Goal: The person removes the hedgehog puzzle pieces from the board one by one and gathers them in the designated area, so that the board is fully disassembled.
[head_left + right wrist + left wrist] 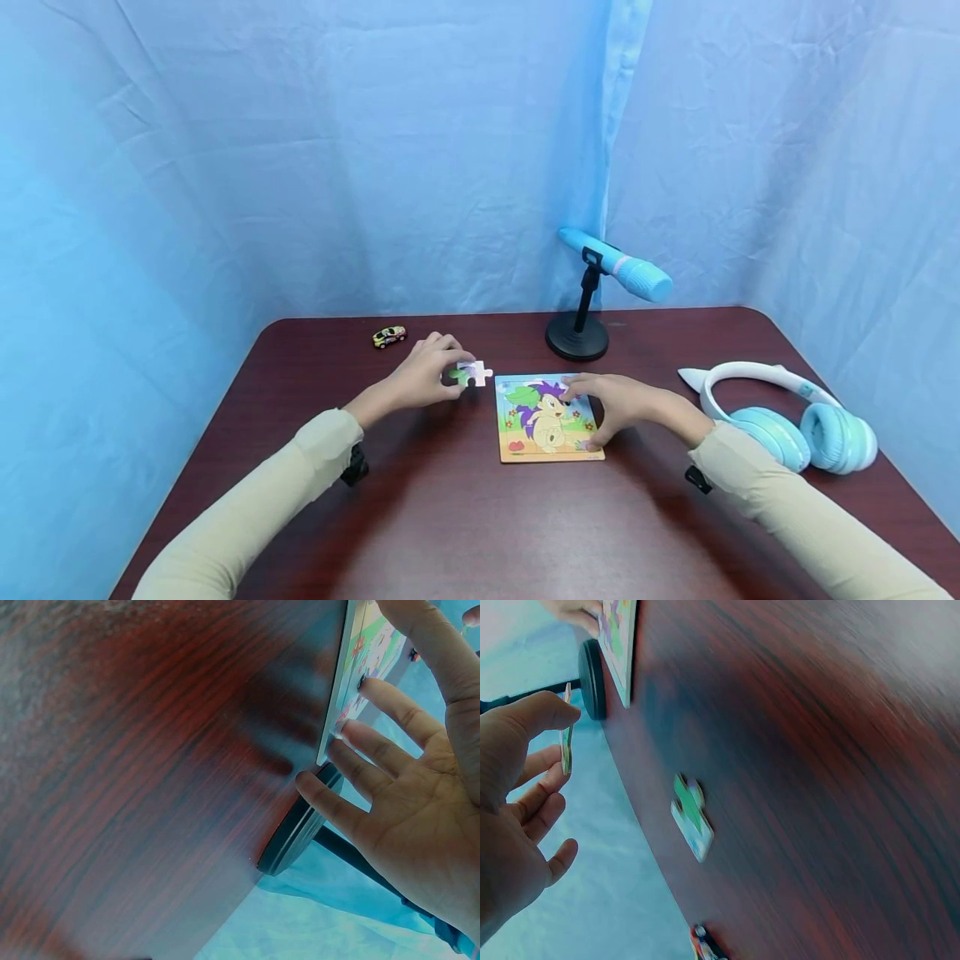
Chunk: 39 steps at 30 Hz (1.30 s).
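My left hand (427, 372) pinches a jigsaw puzzle piece (480, 373) between thumb and fingers, left of the puzzle board. In the left wrist view the held piece (567, 739) appears almost edge-on. A second puzzle piece (692, 817), green and pale, lies on the table below that hand; the hand largely hides that spot in the head view. The square puzzle board (517, 446) carries a hedgehog picture with purple spines. My right hand (618, 402) spreads over the board's right side, thumb near the lower right corner. In the right wrist view its fingers (386, 754) are extended at the board's edge.
A blue microphone (637, 277) on a black round stand (577, 337) stands behind the board. White and mint headphones (840, 437) lie at the right, beside the right forearm. A small toy car (389, 337) sits near the back edge of the dark red table (480, 533). Blue cloth (450, 167) hangs around.
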Tool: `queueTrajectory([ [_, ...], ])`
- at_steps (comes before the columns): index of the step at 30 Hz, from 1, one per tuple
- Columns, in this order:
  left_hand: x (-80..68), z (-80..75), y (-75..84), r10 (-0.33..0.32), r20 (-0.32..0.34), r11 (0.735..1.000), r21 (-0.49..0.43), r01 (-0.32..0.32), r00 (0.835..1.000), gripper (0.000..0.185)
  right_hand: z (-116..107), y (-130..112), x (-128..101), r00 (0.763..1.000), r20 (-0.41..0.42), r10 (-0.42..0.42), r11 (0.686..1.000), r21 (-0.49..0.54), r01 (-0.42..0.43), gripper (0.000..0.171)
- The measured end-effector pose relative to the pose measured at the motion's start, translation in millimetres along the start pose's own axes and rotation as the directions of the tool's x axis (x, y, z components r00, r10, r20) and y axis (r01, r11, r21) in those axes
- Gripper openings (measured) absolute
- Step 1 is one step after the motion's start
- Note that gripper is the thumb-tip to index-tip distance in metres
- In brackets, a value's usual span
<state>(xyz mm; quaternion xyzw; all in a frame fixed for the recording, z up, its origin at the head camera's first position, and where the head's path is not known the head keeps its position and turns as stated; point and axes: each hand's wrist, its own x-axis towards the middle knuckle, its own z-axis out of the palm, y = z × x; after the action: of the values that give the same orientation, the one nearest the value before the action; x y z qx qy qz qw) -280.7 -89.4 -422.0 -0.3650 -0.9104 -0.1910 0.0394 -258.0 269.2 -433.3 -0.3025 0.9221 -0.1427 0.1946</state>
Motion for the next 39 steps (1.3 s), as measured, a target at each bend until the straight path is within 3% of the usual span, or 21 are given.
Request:
queueTrajectory([
  [7, -6.9, -4.0, -14.8, -0.045, 0.001, 0.999, -0.008, 0.045, 0.999, 0.042, 0, 0, 0, 1.0, 0.002, 0.001, 1.0, 0.001, -0.001, 0.078],
  [14, -5.8, 2.0, -23.0, -0.08, 0.034, 0.996, -0.038, 0.081, 0.996, 0.043, 1, 1, 0, 1.0, 0.009, 0.01, 1.0, 0.004, -0.01, 0.079],
  [39, 0.9, 28.6, -35.1, -0.092, 0.07, 0.991, -0.096, 0.098, 0.993, 0.043, -1, -2, -1, 1.0, 0.011, 0.006, 1.0, 0.013, -0.006, 0.077],
])
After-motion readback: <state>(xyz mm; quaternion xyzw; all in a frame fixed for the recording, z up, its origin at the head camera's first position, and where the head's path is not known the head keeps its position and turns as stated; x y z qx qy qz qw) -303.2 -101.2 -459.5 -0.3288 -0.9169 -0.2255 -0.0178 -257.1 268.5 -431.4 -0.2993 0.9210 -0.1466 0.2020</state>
